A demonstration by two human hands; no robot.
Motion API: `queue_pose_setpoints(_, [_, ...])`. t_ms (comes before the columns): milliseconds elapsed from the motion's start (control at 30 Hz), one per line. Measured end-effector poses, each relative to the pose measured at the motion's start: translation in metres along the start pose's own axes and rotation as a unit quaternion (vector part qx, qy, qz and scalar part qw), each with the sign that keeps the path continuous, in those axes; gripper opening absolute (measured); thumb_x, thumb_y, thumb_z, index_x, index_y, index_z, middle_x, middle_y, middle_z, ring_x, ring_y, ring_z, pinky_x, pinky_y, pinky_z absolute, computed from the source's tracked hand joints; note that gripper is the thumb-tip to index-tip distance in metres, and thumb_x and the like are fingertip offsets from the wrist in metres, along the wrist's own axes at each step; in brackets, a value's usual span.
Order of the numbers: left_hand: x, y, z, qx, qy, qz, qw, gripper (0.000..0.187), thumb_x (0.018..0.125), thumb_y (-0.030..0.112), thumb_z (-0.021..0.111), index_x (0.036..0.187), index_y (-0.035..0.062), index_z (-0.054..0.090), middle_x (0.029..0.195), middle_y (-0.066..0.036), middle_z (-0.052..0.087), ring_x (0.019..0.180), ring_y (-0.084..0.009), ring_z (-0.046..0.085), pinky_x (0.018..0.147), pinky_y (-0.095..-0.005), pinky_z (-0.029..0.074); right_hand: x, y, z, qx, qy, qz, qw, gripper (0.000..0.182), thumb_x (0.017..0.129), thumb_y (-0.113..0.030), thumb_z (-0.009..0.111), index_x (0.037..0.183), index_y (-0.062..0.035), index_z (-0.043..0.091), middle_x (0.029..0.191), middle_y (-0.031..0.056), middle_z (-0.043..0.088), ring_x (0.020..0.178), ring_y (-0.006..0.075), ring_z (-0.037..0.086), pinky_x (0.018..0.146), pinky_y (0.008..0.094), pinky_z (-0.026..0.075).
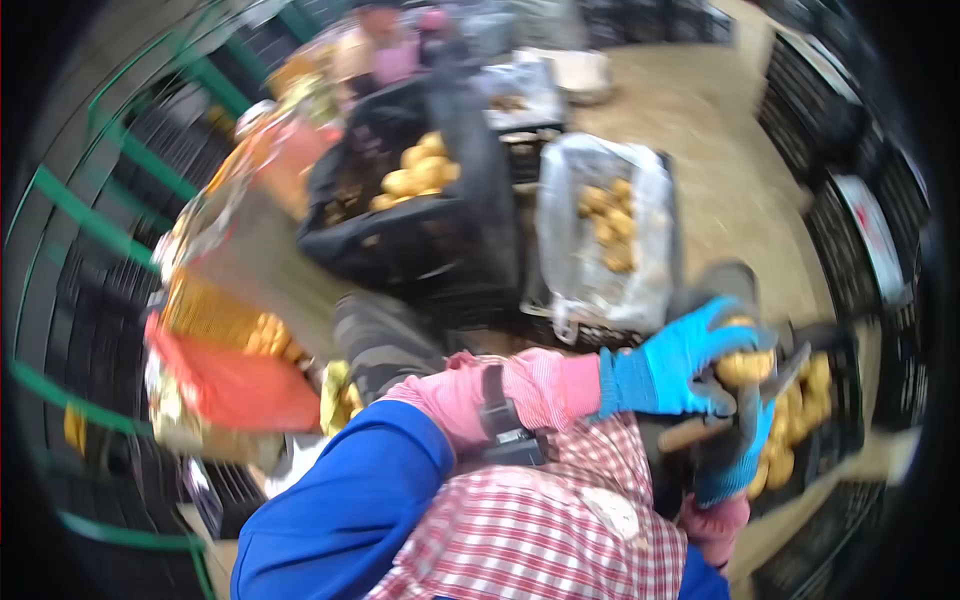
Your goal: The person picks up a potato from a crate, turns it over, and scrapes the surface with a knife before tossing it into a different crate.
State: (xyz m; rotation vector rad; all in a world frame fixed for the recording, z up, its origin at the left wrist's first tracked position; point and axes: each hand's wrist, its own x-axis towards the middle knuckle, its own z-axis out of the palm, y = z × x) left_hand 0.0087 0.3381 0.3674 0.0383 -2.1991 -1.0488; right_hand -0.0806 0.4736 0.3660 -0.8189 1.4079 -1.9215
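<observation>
My left hand (690, 360), in a blue glove with grey fingertips, reaches across to the right and is closed around a yellow potato (746, 368). Just below it, my right hand (742, 435), gloved the same way, has its fingers bent up against the potato's underside. A blurred brown, handle-like thing (695, 432) sticks out to the left of the right hand; what it belongs to is unclear. Both hands are beside a black crate (848, 400) holding several potatoes (800, 405).
A crate with a clear plastic liner (655, 215) holds potatoes ahead. To its left stands a large black-lined container (420, 240) with more potatoes. A red bag (240, 385) and green rails (90, 215) are at left. Black crates (845, 250) line the right. Another person (375, 50) is at top.
</observation>
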Motion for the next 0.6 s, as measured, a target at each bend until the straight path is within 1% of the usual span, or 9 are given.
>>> queue_pose_setpoints(33, [-0.017, -0.003, -0.012, -0.039, -0.001, -0.039, 0.998, 0.067, 0.077, 0.028, 0.083, 0.135, 0.0096, 0.055, 0.137, -0.022, 0.046, 0.121, -0.0415, 0.052, 0.104, -0.0464, 0.043, 0.002, 0.008, 0.004, 0.031, -0.052, 0.046, 0.997, 0.053, 0.102, -0.036, 0.052, 0.136, 0.0049, 0.046, 0.113, 0.0145, 0.064, 0.088, 0.0213, 0.067, 0.072, 0.0311, 0.056])
queue_pose_setpoints(100, [-0.037, -0.004, -0.052, -0.025, 0.031, -0.016, 0.999, 0.074, 0.075, 0.024, 0.086, 0.137, 0.0066, 0.05, 0.135, -0.019, 0.052, 0.128, -0.0374, 0.052, 0.104, -0.0445, 0.044, 0.008, 0.022, 0.014, 0.077, -0.151, 0.146, 0.975, 0.06, 0.098, -0.031, 0.059, 0.143, 0.0037, 0.038, 0.117, 0.0168, 0.062, 0.078, 0.0179, 0.067, 0.06, 0.026, 0.054])
queue_pose_setpoints(167, [-0.073, 0.007, -0.082, -0.182, 0.142, -0.185, 0.955, 0.071, 0.08, 0.03, 0.082, 0.138, 0.0063, 0.048, 0.129, -0.014, 0.058, 0.121, -0.0275, 0.057, 0.099, -0.0409, 0.049, 0.011, 0.036, 0.043, 0.054, -0.237, 0.185, 0.952, 0.063, 0.093, -0.027, 0.063, 0.142, 0.0039, 0.038, 0.115, 0.019, 0.064, 0.073, 0.0153, 0.066, 0.053, 0.0232, 0.051])
queue_pose_setpoints(267, [-0.127, 0.027, -0.138, -0.263, 0.3, -0.304, 0.865, 0.077, 0.083, 0.049, 0.077, 0.138, 0.0051, 0.047, 0.126, -0.011, 0.059, 0.114, -0.0201, 0.06, 0.098, -0.0357, 0.051, 0.01, 0.051, 0.086, 0.104, -0.349, 0.228, 0.903, 0.063, 0.091, -0.019, 0.065, 0.143, 0.0055, 0.039, 0.112, 0.0232, 0.067, 0.067, 0.0166, 0.066, 0.05, 0.0227, 0.049])
queue_pose_setpoints(333, [-0.153, 0.032, -0.175, -0.215, 0.366, -0.285, 0.859, 0.071, 0.087, 0.05, 0.073, 0.136, 0.0061, 0.048, 0.12, -0.009, 0.06, 0.102, -0.0156, 0.061, 0.082, -0.0289, 0.052, 0.008, 0.063, 0.103, 0.063, -0.378, 0.274, 0.882, 0.056, 0.093, -0.017, 0.064, 0.139, 0.0072, 0.044, 0.113, 0.0233, 0.067, 0.068, 0.0173, 0.066, 0.052, 0.0235, 0.051])
queue_pose_setpoints(367, [-0.168, 0.026, -0.192, -0.176, 0.398, -0.235, 0.869, 0.063, 0.091, 0.046, 0.071, 0.135, 0.0082, 0.049, 0.114, -0.006, 0.061, 0.089, -0.0112, 0.062, 0.067, -0.023, 0.052, 0.009, 0.059, 0.112, 0.045, -0.382, 0.301, 0.873, 0.051, 0.093, -0.016, 0.064, 0.135, 0.0076, 0.048, 0.112, 0.0228, 0.068, 0.067, 0.0167, 0.066, 0.052, 0.0234, 0.051])
queue_pose_setpoints(467, [-0.181, 0.057, -0.249, -0.079, 0.47, -0.198, 0.857, 0.059, 0.092, 0.042, 0.07, 0.137, 0.0085, 0.049, 0.112, -0.006, 0.062, 0.081, -0.0102, 0.062, 0.056, -0.0212, 0.049, 0.014, 0.073, 0.116, 0.023, -0.372, 0.354, 0.857, 0.045, 0.093, -0.013, 0.062, 0.131, 0.0069, 0.051, 0.11, 0.0237, 0.068, 0.065, 0.0166, 0.065, 0.052, 0.0228, 0.051])
queue_pose_setpoints(533, [-0.186, 0.066, -0.286, -0.049, 0.512, -0.18, 0.838, 0.059, 0.093, 0.04, 0.069, 0.138, 0.0087, 0.048, 0.113, -0.007, 0.062, 0.081, -0.0117, 0.063, 0.056, -0.0217, 0.05, 0.02, 0.085, 0.12, 0.045, -0.35, 0.364, 0.862, 0.043, 0.093, -0.013, 0.063, 0.13, 0.0057, 0.053, 0.109, 0.0245, 0.068, 0.065, 0.0168, 0.065, 0.052, 0.0225, 0.051])
queue_pose_setpoints(600, [-0.191, 0.071, -0.314, -0.029, 0.558, -0.171, 0.812, 0.061, 0.093, 0.04, 0.069, 0.141, 0.0109, 0.046, 0.112, -0.008, 0.063, 0.081, -0.0126, 0.066, 0.056, -0.0219, 0.05, 0.026, 0.093, 0.121, 0.051, -0.338, 0.36, 0.868, 0.05, 0.09, -0.022, 0.07, 0.132, 0.0017, 0.054, 0.111, 0.0269, 0.068, 0.065, 0.0179, 0.065, 0.053, 0.0237, 0.051])
